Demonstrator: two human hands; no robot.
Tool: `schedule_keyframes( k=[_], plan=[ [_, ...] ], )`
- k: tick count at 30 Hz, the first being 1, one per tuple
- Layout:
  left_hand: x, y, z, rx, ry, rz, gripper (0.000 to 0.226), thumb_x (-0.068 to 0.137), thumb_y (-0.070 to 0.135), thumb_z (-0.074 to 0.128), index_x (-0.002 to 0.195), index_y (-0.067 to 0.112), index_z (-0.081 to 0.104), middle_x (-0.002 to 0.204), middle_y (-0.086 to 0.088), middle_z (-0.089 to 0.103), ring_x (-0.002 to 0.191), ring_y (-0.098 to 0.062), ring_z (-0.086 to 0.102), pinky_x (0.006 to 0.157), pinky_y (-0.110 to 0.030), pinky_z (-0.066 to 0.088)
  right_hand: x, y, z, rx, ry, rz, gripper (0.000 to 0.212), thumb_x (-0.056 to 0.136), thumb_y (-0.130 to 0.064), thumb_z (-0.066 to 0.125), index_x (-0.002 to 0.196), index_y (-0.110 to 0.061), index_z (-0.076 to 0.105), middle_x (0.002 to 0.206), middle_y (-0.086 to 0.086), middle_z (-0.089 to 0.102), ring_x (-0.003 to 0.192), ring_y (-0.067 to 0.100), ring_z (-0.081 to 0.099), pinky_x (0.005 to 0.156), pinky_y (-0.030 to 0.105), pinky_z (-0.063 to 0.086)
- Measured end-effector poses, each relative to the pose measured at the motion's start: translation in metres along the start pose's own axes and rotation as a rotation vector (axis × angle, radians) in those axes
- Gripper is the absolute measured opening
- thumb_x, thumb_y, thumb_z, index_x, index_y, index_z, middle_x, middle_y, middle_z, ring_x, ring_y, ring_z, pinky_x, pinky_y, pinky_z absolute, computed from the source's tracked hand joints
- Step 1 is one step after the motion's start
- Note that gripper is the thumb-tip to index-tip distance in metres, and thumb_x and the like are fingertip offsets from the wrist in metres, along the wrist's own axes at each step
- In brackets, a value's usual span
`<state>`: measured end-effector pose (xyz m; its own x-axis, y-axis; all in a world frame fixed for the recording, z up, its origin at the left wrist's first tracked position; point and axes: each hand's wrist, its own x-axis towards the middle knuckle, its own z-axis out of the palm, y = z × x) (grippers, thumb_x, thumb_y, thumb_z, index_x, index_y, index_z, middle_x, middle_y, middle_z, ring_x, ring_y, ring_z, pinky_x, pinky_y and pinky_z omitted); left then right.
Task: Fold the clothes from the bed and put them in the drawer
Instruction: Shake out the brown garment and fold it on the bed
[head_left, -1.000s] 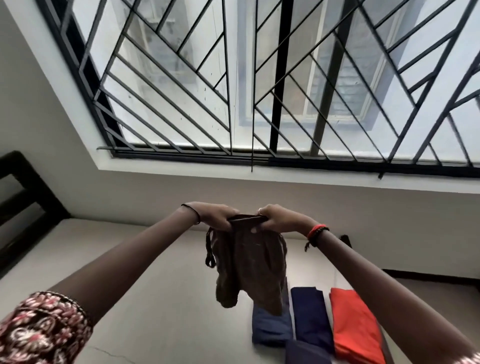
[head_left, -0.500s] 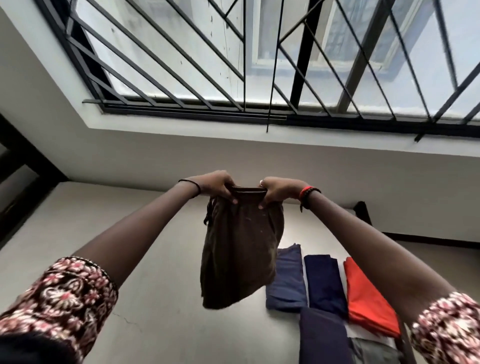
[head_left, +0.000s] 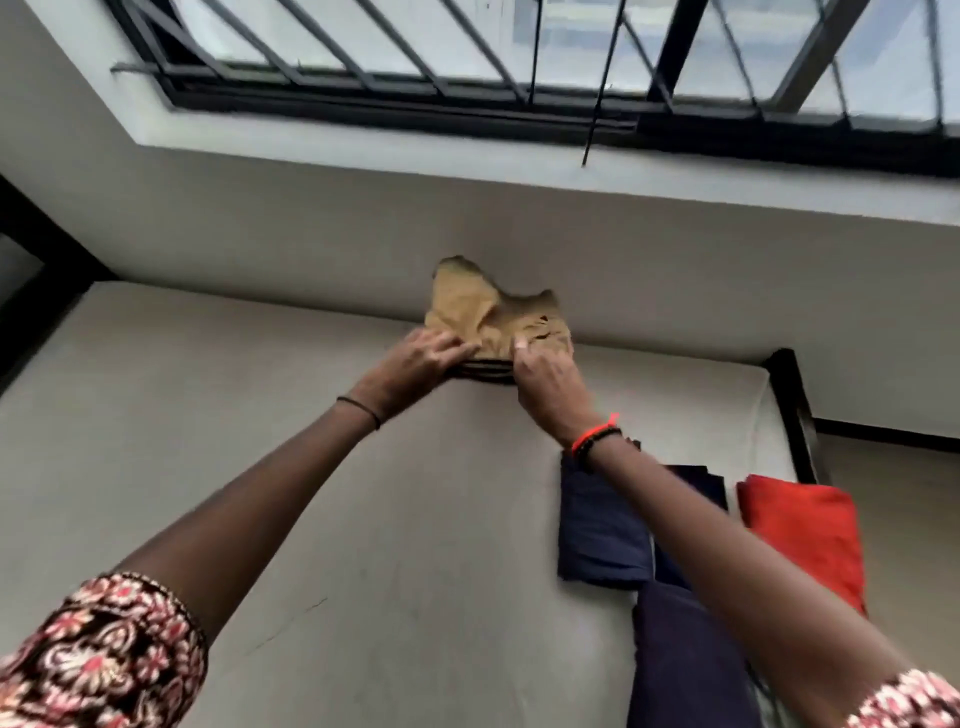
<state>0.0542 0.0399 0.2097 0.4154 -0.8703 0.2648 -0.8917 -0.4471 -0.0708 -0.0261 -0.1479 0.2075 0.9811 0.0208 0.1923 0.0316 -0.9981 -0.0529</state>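
- Holding tan garment (head_left: 483, 312) on the bed (head_left: 234, 467): left hand (head_left: 415, 364) grips its near edge, right hand (head_left: 545, 384) pinches it.
- Looks light and limp; best held by the corners.

1. Tan garment (head_left: 488, 317): crumpled, dark waistband twd viewer, at far edge of bed (head_left: 260, 415).
2. Navy folded piece (head_left: 597, 535), 2nd navy piece (head_left: 701, 478), orange-red piece (head_left: 800, 535): side by side, bed's right part.
3. Dark folded piece (head_left: 685, 665): nearer, touching navy ones.
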Motion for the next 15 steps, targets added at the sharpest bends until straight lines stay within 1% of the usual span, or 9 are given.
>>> schedule_keyframes(
  k=[2,3,4,6,7,8,11,13,15],
  plan=[
    [-0.050,0.018,0.064,-0.056,-0.050,-0.010,0.041,0.079,0.008,0.043,0.118,0.005,0.058,0.089,-0.013,0.065,0.073,-0.029,0.065,0.069,-0.035,0.049,-0.038,-0.018,0.070,0.030,-0.047,-0.028,0.041,0.076,-0.005,0.033,0.103,0.001,0.063,0.074,0.010,0.063,0.065,0.029,0.063,0.055,0.031,0.049],
    [-0.071,0.029,0.084,-0.087,-0.093,-0.010,0.044,0.078,0.004,0.043,0.120,0.005,0.055,0.090,-0.013,0.065,0.072,-0.029,0.064,0.065,-0.033,0.051,-0.058,-0.025,0.091,0.048,-0.111,-0.029,0.041,0.074,-0.008,0.032,0.098,-0.002,0.065,0.073,0.009,0.063,0.064,0.027,0.062,0.053,0.029,0.048],
    [-0.106,0.047,0.127,-0.107,-0.115,-0.045,0.047,0.076,-0.001,0.047,0.123,0.006,0.052,0.091,-0.013,0.065,0.072,-0.028,0.064,0.064,-0.032,0.052,-0.086,-0.038,0.138,0.047,-0.166,-0.049,0.040,0.074,-0.009,0.033,0.096,-0.003,0.066,0.074,0.008,0.063,0.066,0.026,0.062,0.054,0.030,0.049],
    [-0.160,0.083,0.184,-0.199,-0.218,-0.100,0.065,0.066,-0.009,0.066,0.127,0.006,0.048,0.101,-0.013,0.065,0.076,-0.026,0.067,0.067,-0.030,0.054,-0.137,-0.057,0.200,0.064,-0.304,-0.084,0.040,0.075,-0.011,0.033,0.094,-0.005,0.068,0.080,0.010,0.066,0.073,0.028,0.066,0.059,0.032,0.052],
    [-0.183,0.100,0.203,-0.219,-0.260,-0.149,0.076,0.058,-0.011,0.075,0.127,0.005,0.048,0.106,-0.013,0.065,0.080,-0.025,0.068,0.070,-0.029,0.054,-0.160,-0.065,0.220,0.057,-0.396,-0.071,0.041,0.075,-0.011,0.033,0.094,-0.005,0.069,0.083,0.011,0.068,0.077,0.029,0.068,0.062,0.033,0.054],
    [-0.203,0.117,0.219,-0.258,-0.287,-0.194,0.080,0.053,-0.010,0.080,0.125,0.004,0.049,0.108,-0.013,0.066,0.083,-0.023,0.069,0.071,-0.028,0.055,-0.182,-0.072,0.237,0.050,-0.459,-0.069,0.043,0.075,-0.011,0.033,0.093,-0.005,0.071,0.087,0.013,0.070,0.080,0.031,0.069,0.064,0.036,0.055],
    [-0.258,0.166,0.260,-0.401,-0.351,-0.255,0.069,0.053,-0.008,0.082,0.113,0.007,0.051,0.101,-0.011,0.066,0.076,-0.022,0.068,0.065,-0.027,0.055,-0.248,-0.095,0.283,0.036,-0.617,-0.038,0.047,0.073,-0.010,0.031,0.095,-0.005,0.073,0.101,0.020,0.070,0.089,0.036,0.069,0.070,0.046,0.057],
    [-0.280,0.190,0.269,-0.454,-0.389,-0.275,0.064,0.055,-0.004,0.082,0.106,0.012,0.047,0.096,-0.007,0.064,0.072,-0.020,0.065,0.062,-0.026,0.054,-0.278,-0.103,0.289,0.037,-0.649,-0.008,0.048,0.072,-0.010,0.031,0.096,-0.005,0.073,0.107,0.022,0.068,0.094,0.038,0.068,0.074,0.051,0.056],
    [-0.299,0.210,0.274,-0.502,-0.412,-0.299,0.064,0.053,-0.001,0.084,0.105,0.013,0.050,0.097,-0.004,0.065,0.073,-0.019,0.066,0.064,-0.024,0.054,-0.306,-0.111,0.295,0.039,-0.634,-0.010,0.049,0.072,-0.008,0.031,0.099,-0.005,0.071,0.113,0.024,0.065,0.100,0.040,0.065,0.079,0.054,0.054]
  ],
)
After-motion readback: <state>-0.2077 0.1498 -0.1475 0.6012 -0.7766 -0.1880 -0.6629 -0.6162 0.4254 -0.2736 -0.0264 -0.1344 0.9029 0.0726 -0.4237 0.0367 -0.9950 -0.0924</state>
